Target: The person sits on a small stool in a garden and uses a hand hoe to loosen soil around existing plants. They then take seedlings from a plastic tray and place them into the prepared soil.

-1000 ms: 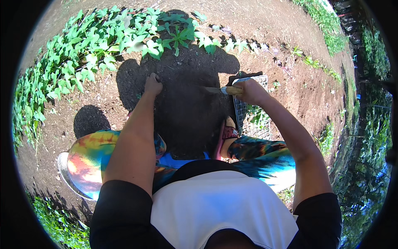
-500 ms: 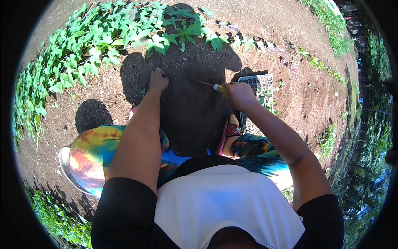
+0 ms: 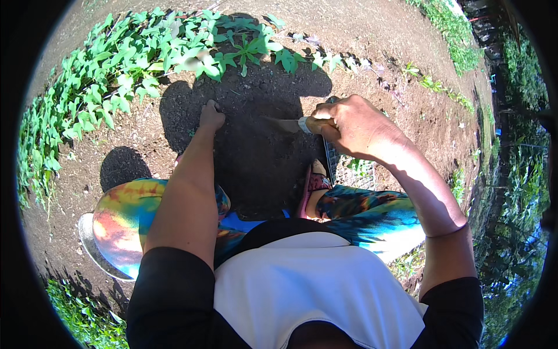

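Observation:
My right hand (image 3: 354, 128) is closed round the wooden handle of a hand tool with a pale collar and a narrow flat blade (image 3: 283, 124). The blade points left over the dark, shaded soil (image 3: 261, 163); its exact kind is unclear. My left hand (image 3: 213, 115) is closed, low at the soil's left side, its fingers bunched together. Whatever those fingers may hold is hidden. Under my right wrist lies a seedling tray (image 3: 352, 174) with small green plants, partly covered by the hand and forearm.
Leafy green vines (image 3: 139, 52) spread across the far left, trailing right in a thin row of smaller plants (image 3: 433, 84). My sandalled right foot (image 3: 314, 189) stands beside the shaded soil. Something blue (image 3: 250, 222) shows between my legs.
My right hand has risen and turned, showing more of the blade's flat side and covering more of the tray. My left hand stays closed near the same ground. The view has shifted slightly.

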`<state>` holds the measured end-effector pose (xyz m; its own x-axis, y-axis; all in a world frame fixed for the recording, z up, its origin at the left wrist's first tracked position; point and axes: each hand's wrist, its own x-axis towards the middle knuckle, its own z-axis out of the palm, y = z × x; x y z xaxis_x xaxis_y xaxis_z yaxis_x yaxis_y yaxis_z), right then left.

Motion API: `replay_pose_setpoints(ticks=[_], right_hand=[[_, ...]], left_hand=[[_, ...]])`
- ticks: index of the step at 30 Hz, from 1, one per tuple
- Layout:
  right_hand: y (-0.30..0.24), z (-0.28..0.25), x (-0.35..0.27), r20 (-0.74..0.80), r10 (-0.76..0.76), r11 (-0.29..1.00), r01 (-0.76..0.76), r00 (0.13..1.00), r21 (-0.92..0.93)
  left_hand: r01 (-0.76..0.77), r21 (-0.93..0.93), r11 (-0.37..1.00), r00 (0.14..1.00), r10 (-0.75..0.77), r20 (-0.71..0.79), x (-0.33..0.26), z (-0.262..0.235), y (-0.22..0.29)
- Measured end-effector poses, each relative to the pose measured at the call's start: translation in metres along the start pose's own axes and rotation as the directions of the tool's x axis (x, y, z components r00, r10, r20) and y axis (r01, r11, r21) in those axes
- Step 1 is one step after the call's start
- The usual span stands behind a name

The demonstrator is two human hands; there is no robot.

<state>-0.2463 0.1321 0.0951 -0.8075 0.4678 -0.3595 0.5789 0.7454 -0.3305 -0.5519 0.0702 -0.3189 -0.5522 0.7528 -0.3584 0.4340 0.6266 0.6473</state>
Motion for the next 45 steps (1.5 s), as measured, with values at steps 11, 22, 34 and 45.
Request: replay_pose_setpoints(ticks=[11,22,34,45], right_hand=[[0.023,0.169,0.055,0.039,0.065,0.966,-0.053,0.997,-0.254],[0.053,0.040,0.002,-0.031,0.266,0.963,-0.264,0.963,0.062],[0.005,0.111,0.068,0.015,0.304,0.943,-0.303,0.953,0.140],[0.049,0.001,0.004,0.074,0.516,0.818,-0.517,0.853,0.253]], left_hand=[[-0.070,0.019,0.997,0.996,0.071,-0.046,-0.005,-0.007,0.004],[-0.011,-0.031,0.999,0.999,0.013,0.045,-0.004,-0.011,0.005],[-0.012,0.032,0.999,1.000,0.012,-0.023,-0.007,-0.007,0.005],[-0.035,-0.013,0.999,0.999,0.035,-0.001,0.001,-0.003,0.000]])
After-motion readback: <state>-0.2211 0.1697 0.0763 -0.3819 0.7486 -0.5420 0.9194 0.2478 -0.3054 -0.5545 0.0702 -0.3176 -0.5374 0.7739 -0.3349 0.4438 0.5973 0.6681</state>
